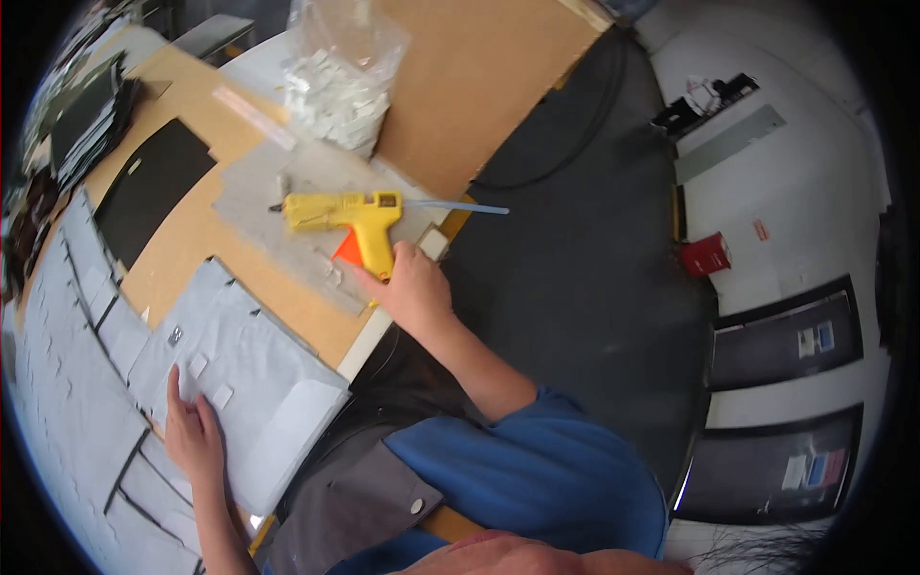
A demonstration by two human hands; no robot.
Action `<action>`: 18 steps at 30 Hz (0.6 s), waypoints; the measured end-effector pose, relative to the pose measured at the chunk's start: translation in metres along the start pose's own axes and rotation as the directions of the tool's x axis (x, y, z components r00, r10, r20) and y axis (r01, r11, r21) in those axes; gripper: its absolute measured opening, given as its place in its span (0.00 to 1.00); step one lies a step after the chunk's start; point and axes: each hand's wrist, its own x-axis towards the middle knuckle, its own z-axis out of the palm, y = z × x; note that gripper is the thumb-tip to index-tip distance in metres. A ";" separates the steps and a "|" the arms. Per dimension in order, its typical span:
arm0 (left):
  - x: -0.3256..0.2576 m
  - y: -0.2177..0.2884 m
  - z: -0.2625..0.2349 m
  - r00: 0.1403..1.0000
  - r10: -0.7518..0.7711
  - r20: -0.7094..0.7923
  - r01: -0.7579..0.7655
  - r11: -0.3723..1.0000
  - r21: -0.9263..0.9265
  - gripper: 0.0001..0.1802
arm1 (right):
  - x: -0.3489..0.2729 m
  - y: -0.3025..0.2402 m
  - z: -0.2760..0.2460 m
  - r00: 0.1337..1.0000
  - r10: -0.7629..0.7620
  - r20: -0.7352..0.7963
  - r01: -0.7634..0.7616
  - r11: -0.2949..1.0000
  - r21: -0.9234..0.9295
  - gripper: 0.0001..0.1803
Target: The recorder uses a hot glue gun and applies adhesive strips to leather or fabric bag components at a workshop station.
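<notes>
**Right hand at the glue gun, left hand over the tags**

From where I stand, the work is at the tan bench top [261,299]. The yellow pistol-shaped glue gun [331,211], with its orange trigger [348,249] and a pale blue glue stick [460,206] jutting from the back, is over a thin greyish sheet [247,203]. The right hand [419,287] is at the lower end of its handle, thumb and fingers on either side; I can't tell whether the grip has closed.

The left hand [195,436] holds nothing I can see, its forefinger extended on the pale grey flat fabric panel [264,345], just beside two small white squarish tags [210,381]. A clear plastic bag of white pieces [340,105] stands beyond the gun.

I'd judge the step to be sticking tags to the panel, between dabs of glue. The next move seems to call for a firm hold on the handle and the tags kept in place.
</notes>
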 end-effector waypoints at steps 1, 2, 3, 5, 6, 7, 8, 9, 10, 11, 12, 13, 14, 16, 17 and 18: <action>-0.002 -0.003 0.001 1.000 -0.002 0.000 0.002 1.000 0.002 0.32 | 0.002 -0.007 -0.002 0.998 0.058 0.027 -0.058 0.998 0.001 0.32; 0.000 -0.004 0.005 1.000 -0.008 0.000 0.008 1.000 0.007 0.32 | 0.005 -0.012 -0.004 0.992 0.111 0.059 -0.111 0.994 0.000 0.33; -0.002 -0.006 0.009 1.000 -0.007 -0.008 0.007 1.000 -0.027 0.32 | 0.010 -0.016 -0.006 0.984 0.147 0.101 -0.153 0.987 0.055 0.34; 0.001 -0.003 0.009 1.000 -0.005 0.005 0.006 0.999 -0.050 0.31 | 0.013 -0.009 -0.012 0.982 0.131 0.139 -0.152 0.977 0.152 0.30; 0.002 0.000 0.004 1.000 -0.009 0.026 0.010 0.999 -0.039 0.30 | 0.016 -0.003 -0.015 0.972 0.153 0.176 -0.188 0.961 0.201 0.30; 0.005 0.004 0.002 1.000 0.013 0.007 -0.013 1.000 -0.025 0.29 | 0.019 0.004 -0.015 0.971 0.175 0.165 -0.219 0.926 0.309 0.30; 0.007 0.007 -0.001 0.999 0.040 -0.015 -0.040 0.999 -0.021 0.28 | 0.023 0.024 -0.005 0.972 0.167 0.168 -0.223 0.883 0.413 0.29; 0.007 0.009 -0.005 0.999 0.027 0.022 -0.027 1.000 -0.011 0.28 | 0.027 0.033 -0.003 0.946 0.209 0.249 -0.316 0.771 0.552 0.26; 0.009 0.011 -0.005 0.998 0.020 0.053 -0.019 1.000 -0.019 0.28 | 0.026 0.027 -0.010 0.907 0.212 0.363 -0.415 0.591 0.692 0.23; 0.008 0.010 -0.008 0.998 0.007 0.065 -0.006 1.000 -0.016 0.28 | 0.023 0.026 -0.007 0.908 0.193 0.373 -0.415 0.545 0.728 0.22; 0.006 0.008 -0.009 0.998 -0.007 0.061 0.008 1.000 -0.011 0.28 | 0.019 0.027 -0.008 0.908 0.189 0.373 -0.416 0.500 0.759 0.22; 0.005 0.007 -0.008 0.999 0.015 0.034 -0.015 1.000 -0.017 0.28 | 0.016 0.025 -0.008 0.908 0.178 0.378 -0.415 0.505 0.757 0.22; 0.003 0.006 -0.008 0.999 0.039 0.006 -0.039 0.999 -0.024 0.29 | 0.013 0.023 -0.009 0.927 0.163 0.337 -0.374 0.451 0.811 0.22; 0.004 0.007 -0.009 0.999 0.028 0.031 -0.027 1.000 -0.010 0.28 | 0.006 0.028 -0.011 0.940 0.162 0.301 -0.341 0.388 0.856 0.22; 0.005 0.009 -0.009 0.999 0.019 0.050 -0.019 1.000 0.000 0.27 | 0.003 0.031 -0.013 0.954 0.160 0.253 -0.295 0.365 0.883 0.23; 0.004 0.008 -0.010 0.999 0.012 0.048 -0.012 1.000 -0.001 0.27 | 0.000 0.031 -0.017 0.968 0.153 0.201 -0.243 0.345 0.907 0.23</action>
